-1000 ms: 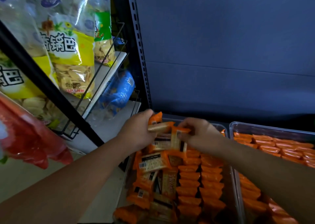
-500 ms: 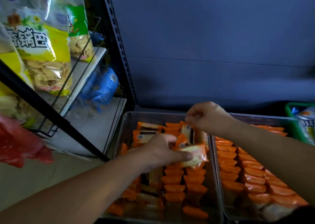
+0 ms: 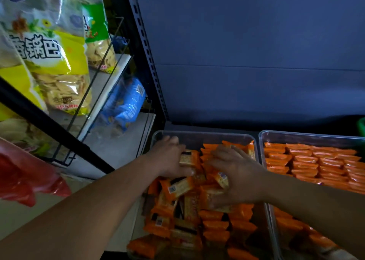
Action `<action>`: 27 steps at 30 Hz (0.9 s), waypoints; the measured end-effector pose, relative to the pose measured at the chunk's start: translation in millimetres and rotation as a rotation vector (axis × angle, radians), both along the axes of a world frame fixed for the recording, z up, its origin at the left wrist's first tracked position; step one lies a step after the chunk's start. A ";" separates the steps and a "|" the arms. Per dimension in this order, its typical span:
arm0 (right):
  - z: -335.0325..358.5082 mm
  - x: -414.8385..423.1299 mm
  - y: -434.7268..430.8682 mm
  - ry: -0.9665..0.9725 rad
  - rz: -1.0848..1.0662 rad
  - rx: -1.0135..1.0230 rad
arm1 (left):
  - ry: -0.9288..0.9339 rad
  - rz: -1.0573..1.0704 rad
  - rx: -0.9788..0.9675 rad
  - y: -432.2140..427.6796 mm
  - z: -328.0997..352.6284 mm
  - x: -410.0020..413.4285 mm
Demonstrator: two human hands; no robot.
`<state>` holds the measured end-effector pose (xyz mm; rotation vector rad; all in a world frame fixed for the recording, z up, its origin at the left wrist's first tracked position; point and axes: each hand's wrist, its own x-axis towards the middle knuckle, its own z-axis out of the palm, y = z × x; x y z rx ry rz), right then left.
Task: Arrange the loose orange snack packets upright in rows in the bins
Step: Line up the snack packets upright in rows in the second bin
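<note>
1. Orange snack packets (image 3: 178, 188) lie jumbled, some flat and some tilted, across the left and middle of the left bin (image 3: 207, 136), a clear plastic tub. Along its right side, upright rows (image 3: 215, 226) of the same packets stand edge-on.
2. At the far-left corner of that bin is the left hand (image 3: 167, 159), back upward. Its fingers curl down near the far wall and its thumb runs under a beige-faced packet (image 3: 188, 158), gripping it at the top of the pile.
3. Clawed over the middle of the pile, the right hand (image 3: 239, 178) has its fingers bent. A barcoded packet (image 3: 222, 178) is pinched between thumb and fingers, tilted with its label side up.
4. Just beside the left bin, rim against rim, sits the right bin (image 3: 296, 135). It is packed with neat rows (image 3: 316, 164) of orange packets on edge.
5. To the left, yellow snack bags (image 3: 49, 66) lean in a wire rack (image 3: 102, 66), with a blue bag (image 3: 126, 103) on the shelf below and a red bag (image 3: 25, 180) at the frame edge. Behind the bins rises a dark blue back panel (image 3: 256, 62).
</note>
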<state>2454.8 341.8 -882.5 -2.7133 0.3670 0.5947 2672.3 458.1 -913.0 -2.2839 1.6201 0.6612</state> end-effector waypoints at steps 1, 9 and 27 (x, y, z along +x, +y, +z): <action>-4.3 -0.4 3.6 0.013 0.023 -0.021 | 0.002 0.019 0.020 -0.3 -1.1 -0.5; -8.4 -0.1 -18.2 -0.033 -0.013 0.024 | 0.250 0.216 0.031 -1.3 -3.3 -4.3; -8.0 -2.5 -38.6 -0.063 -0.055 0.056 | 0.230 0.274 -0.157 6.2 30.7 -2.3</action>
